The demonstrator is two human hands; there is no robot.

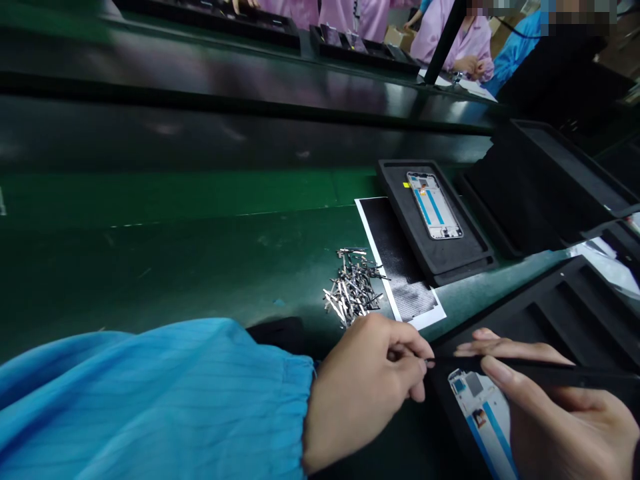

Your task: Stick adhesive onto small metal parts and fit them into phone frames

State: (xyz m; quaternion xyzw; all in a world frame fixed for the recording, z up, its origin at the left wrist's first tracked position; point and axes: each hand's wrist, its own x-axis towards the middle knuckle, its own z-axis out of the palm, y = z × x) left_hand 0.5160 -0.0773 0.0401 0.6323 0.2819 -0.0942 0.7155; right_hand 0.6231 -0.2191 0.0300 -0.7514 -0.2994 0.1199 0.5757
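Note:
My left hand [370, 387], in a blue sleeve, is closed in a pinch. A tiny dark tip shows at its fingertips, too small to name. It meets the near end of a thin black flat piece [450, 363], seen edge-on. My right hand [565, 413] grips that piece between thumb and fingers. Below it, a phone frame [483, 413] with blue strips lies in a black tray [450, 450], partly hidden by my right hand. Just beyond my left hand is a loose pile of small silver and black strips [354, 287].
A black foam tray [450, 263] holding another phone frame [436, 207] overlaps a white-edged dark sheet [400, 280]. Stacked black trays [540, 187] stand at the right. Beyond the green table [175, 267], people in pink and blue work behind long black trays [360, 53].

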